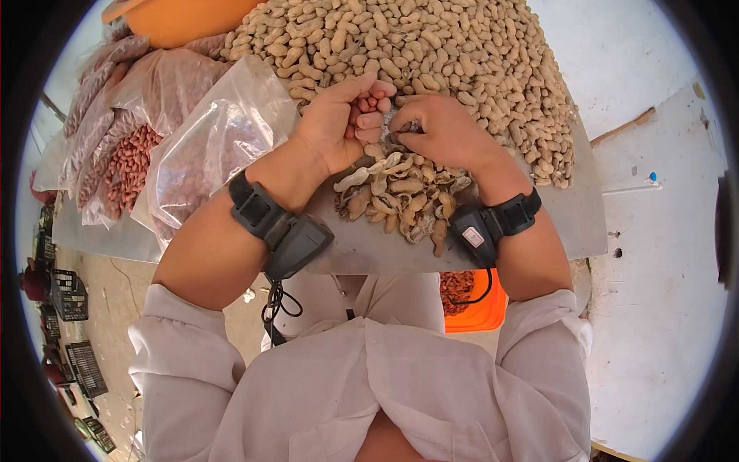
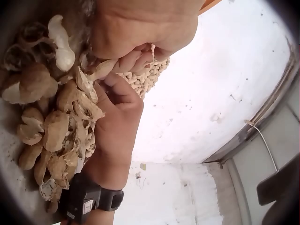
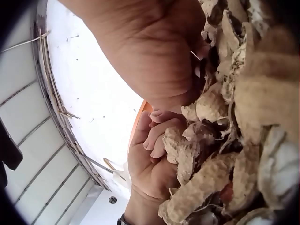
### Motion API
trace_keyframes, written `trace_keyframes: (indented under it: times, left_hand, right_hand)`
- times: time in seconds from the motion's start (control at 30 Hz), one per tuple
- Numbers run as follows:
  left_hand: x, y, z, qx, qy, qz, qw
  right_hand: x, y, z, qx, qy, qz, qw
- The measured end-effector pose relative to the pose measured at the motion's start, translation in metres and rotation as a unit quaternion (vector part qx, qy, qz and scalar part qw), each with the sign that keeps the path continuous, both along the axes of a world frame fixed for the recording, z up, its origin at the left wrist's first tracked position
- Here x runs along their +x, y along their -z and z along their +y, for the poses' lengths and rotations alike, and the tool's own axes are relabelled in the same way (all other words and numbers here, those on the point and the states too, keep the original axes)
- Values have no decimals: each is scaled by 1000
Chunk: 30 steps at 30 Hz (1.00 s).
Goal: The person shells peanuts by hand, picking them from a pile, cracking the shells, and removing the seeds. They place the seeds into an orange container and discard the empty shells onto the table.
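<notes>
My left hand (image 1: 336, 119) is turned palm up, its fingers curled round several reddish shelled peanuts (image 1: 368, 106). Close beside it, my right hand (image 1: 443, 132) is bent down with curled fingers, thumb and forefinger at greyish shell bits; I cannot tell whether it pinches one. Beneath both hands lies a heap of broken peanut shells (image 1: 408, 185), some split open with pale insides. The left wrist view shows the right hand (image 2: 117, 117) right beside these shells (image 2: 56, 131). In the right wrist view the left hand (image 3: 154, 159) shows behind the shells, fingers folded inward.
A large pile of unshelled peanuts (image 1: 431, 46) covers the back of the metal table (image 1: 581, 208). Clear plastic bags (image 1: 223, 123) with shelled peanuts stand at left, by an orange basin (image 1: 181, 23). Below the table edge is an orange container (image 1: 493, 304) with reddish contents.
</notes>
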State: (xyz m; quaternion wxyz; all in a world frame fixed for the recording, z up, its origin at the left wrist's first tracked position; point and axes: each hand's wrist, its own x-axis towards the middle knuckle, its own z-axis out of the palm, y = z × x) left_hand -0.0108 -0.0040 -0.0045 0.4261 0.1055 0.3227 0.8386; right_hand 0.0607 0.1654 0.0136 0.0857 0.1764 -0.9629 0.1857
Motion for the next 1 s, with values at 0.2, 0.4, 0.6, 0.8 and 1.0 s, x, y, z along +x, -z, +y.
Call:
trace_keyframes:
  times: [0.2, 0.4, 0.6, 0.8, 1.0]
  left_hand:
    - [-3, 0, 0, 1, -4, 1, 1000]
    - [-3, 0, 0, 7, -12, 5, 1000]
    - [-1, -9, -3, 27, -58, -6, 998]
    - [-3, -9, -5, 57, -77, 0, 995]
    - [0, -5, 1, 7, -75, 12, 997]
  right_hand:
    - [2, 0, 0, 37, -9, 23, 999]
    - [1, 5, 1, 55, -14, 50, 997]
    - [4, 0, -1, 59, -12, 26, 998]
    - [5, -2, 0, 70, -16, 17, 997]
    - [5, -3, -3, 95, -2, 30, 995]
